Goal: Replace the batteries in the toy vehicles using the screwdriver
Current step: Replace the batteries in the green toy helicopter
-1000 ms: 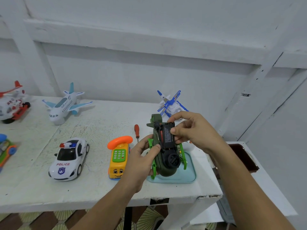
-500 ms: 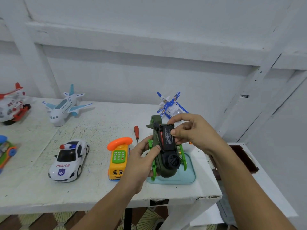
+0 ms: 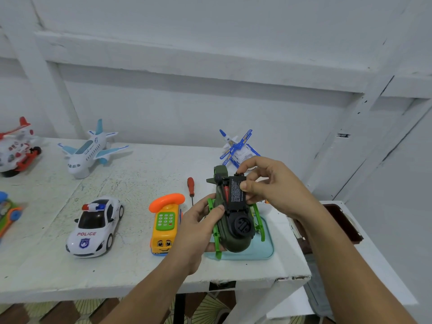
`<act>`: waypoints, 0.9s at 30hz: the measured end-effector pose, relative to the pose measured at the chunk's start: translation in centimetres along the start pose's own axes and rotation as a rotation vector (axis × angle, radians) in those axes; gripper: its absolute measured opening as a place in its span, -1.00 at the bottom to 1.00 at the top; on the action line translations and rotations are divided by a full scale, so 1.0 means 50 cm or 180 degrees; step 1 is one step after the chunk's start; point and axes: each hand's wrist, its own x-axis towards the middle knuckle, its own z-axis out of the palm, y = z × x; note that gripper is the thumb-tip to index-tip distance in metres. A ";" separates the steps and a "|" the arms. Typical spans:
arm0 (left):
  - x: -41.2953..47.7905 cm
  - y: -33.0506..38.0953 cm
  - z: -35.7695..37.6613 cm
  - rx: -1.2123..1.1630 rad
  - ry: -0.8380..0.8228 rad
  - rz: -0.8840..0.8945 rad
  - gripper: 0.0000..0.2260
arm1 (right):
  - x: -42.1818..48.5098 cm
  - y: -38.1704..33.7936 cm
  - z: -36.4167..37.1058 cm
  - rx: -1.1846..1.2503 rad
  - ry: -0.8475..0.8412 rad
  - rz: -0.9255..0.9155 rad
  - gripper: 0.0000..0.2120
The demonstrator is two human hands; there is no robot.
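over teal tray (image 3: 266,251), left fingers (image 3: 211,212) clasp olive plastic helicopter (image 3: 236,244), right fingers (image 3: 252,185) pinch flat black cover (image 3: 236,195)

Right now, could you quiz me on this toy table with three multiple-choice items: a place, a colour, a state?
1. Where is the screwdriver? A. on the table near the phone toy; B. in a drawer; C. on the floor.
2. Its handle colour? A. blue; B. red; C. yellow.
3. The green helicopter is: A. parked upright; B. held belly-up by the left hand; C. boxed.
1A, it lies on the white top; 2B, the handle shows red; 3B, underside up, right hand pinching the battery cover.
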 end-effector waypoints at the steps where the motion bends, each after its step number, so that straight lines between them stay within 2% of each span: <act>1: 0.001 0.000 0.001 0.0003 -0.0005 0.0004 -0.77 | -0.001 -0.001 0.000 -0.0023 0.0014 -0.0020 -0.81; 13: -0.006 -0.002 0.009 -0.0008 0.0075 0.0090 -0.77 | 0.001 0.007 0.003 -0.0224 0.0017 0.0060 -0.78; 27: -0.012 -0.003 0.014 -0.0049 0.0147 0.0159 -0.75 | -0.009 0.016 0.017 -0.0185 0.0324 0.0074 -0.79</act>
